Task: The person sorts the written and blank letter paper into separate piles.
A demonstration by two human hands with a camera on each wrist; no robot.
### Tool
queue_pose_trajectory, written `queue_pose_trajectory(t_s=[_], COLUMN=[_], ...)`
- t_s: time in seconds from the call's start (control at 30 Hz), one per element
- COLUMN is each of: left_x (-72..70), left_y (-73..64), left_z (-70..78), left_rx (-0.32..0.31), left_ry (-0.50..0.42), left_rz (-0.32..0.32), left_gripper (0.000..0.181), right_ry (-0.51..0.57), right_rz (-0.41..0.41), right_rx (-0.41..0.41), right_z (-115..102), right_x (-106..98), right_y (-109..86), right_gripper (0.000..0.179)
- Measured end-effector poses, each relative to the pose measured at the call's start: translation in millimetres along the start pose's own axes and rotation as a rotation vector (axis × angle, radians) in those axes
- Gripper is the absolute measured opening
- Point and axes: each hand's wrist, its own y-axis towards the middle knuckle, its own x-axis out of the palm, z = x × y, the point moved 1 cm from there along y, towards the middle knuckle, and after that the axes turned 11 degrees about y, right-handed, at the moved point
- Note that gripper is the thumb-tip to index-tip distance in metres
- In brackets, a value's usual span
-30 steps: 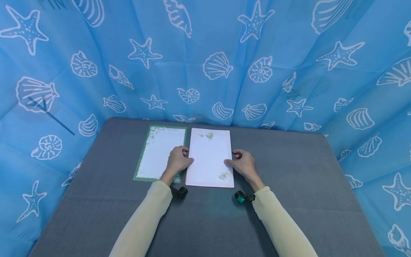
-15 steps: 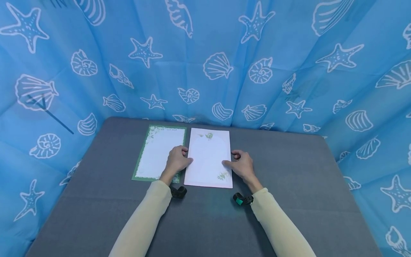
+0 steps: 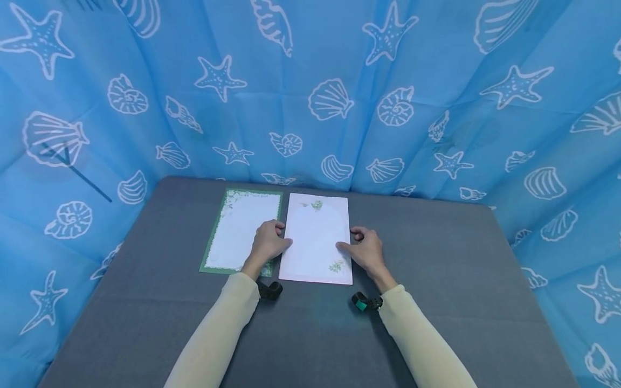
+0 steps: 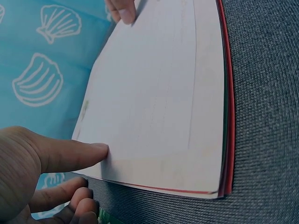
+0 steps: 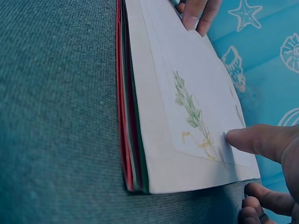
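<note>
In the head view a stack of decorated paper sheets (image 3: 315, 237) lies on the grey table, its white top sheet printed with small green sprigs. My left hand (image 3: 267, 241) grips its left edge, thumb on top and other fingers curled beside the edge. At the opposite edge my right hand (image 3: 367, 249) holds it the same way, the thumb reaching slightly further in. Red and dark green layers show along the stack's edge (image 5: 128, 154) in the right wrist view. Left of the stack lies a green-bordered sheet (image 3: 237, 231), partly covered by my left hand.
The grey cloth-covered table (image 3: 436, 269) stretches out on both sides and in front. Behind it hangs a blue curtain (image 3: 291, 108) with white shells and starfish. Each wrist wears a black band, the right one (image 3: 366, 302) with a green patch.
The pink edges that showed under the top sheet at the lower left have become less visible, and the stack looks more even. My right thumb has moved slightly left over the sheet.
</note>
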Motion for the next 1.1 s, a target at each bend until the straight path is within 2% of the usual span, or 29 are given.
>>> queue_pose_trajectory(t_s=[0.3,0.83,1.1], left_x=[-0.6,2.2,2.9], left_y=[3.8,2.4,2.7], left_z=[-1.4,-0.3,-1.4], left_rx=[0.003,0.006,0.003], left_ry=[0.003,0.005,0.014], left_rz=[0.005,0.01,0.019], left_gripper=[0.044,0.044,0.044], right_ry=[0.007,0.006,0.009], right_rz=[0.017,0.027,0.032], right_rx=[0.003,-0.024,-0.013], right_z=[-0.7,-0.4,1.0], right_x=[1.9,1.9,3.5], right_y=[0.1,-1.9,-3.3], right_gripper=[0.056,0.055,0.055])
